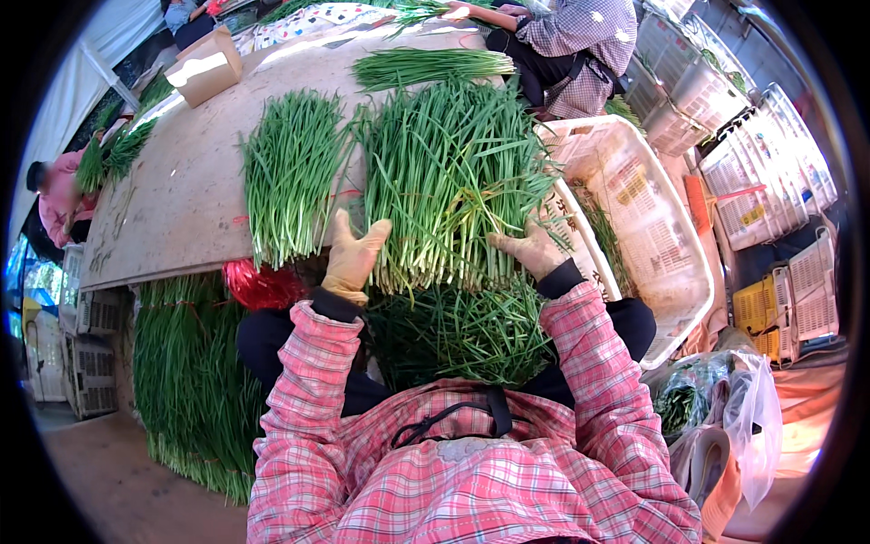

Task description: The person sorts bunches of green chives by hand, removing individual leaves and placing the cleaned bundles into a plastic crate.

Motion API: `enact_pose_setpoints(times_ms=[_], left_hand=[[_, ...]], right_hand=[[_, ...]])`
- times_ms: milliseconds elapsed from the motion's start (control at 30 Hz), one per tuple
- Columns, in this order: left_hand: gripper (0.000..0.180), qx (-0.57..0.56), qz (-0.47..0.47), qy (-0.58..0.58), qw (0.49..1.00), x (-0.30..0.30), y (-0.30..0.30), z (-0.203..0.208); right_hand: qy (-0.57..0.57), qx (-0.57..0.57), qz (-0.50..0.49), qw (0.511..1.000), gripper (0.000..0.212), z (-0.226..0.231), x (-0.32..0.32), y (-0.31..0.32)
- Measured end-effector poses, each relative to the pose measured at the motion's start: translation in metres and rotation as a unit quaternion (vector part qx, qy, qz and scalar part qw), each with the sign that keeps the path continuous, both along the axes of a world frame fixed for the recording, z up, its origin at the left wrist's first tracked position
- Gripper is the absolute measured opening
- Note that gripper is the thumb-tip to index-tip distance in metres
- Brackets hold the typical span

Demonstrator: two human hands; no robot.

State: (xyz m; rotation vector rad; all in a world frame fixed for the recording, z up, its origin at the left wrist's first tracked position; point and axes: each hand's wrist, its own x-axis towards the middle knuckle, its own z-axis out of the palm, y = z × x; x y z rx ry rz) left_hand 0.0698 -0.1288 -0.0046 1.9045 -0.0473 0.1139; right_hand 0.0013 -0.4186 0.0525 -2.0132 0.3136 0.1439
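Left hand [352, 258], gloved, fingers spread flat against the near left flank of the large chive bundle [453, 177]; right hand [530, 249], gloved, fingers curled on the same bundle's near right flank, pressing rather than clasping. Bundle lies on the table [172, 208], cut ends overhanging its near edge between the two hands, tips pointing away. Below the hands, in the lap: loose chive heap [458, 331]. Just left of the left hand: red ties [258, 286] under the table edge, and a smaller chive bundle [290, 172] on the table, a narrow gap separating it from the large one. Further left of it: bare table surface, open room. Left of and below the left hand, off the table: long chive pile [186, 381] on the ground. Right of the right hand, close beside: white crate [643, 218], its rim near the bundle. Beyond the hands: a third bundle [430, 65] lying crosswise, a cardboard box [207, 65] at the far left corner, another person [566, 45] seated at the far edge.
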Motion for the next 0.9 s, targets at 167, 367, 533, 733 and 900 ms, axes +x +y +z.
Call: enact_pose_setpoints(times_ms=[167, 367, 533, 733, 900], left_hand=[[0.115, 0.306, -0.064, -0.002, 0.95, -0.021, -0.077, 0.053], [0.113, 0.415, -0.062, 0.005, 0.908, -0.011, -0.079, 0.038], [0.109, 0.412, -0.063, 0.019, 0.909, -0.016, -0.089, 0.043], [0.123, 0.482, -0.04, -0.01, 0.875, -0.032, -0.104, 0.057], [0.126, 0.544, -0.057, -0.002, 0.837, -0.037, -0.123, 0.068]], right_hand=[[0.037, 0.029, -0.05, 0.998, 0.114, -0.062, 0.028, 0.039], [-0.05, 0.102, 0.0, 0.994, 0.089, -0.063, 0.014, -0.01], [-0.085, -0.078, -0.042, 0.992, 0.095, -0.065, -0.01, -0.047], [-0.088, 0.144, -0.138, 0.976, 0.119, -0.098, -0.007, 0.01], [-0.13, 0.344, -0.19, 0.91, 0.075, -0.091, -0.007, 0.038]])
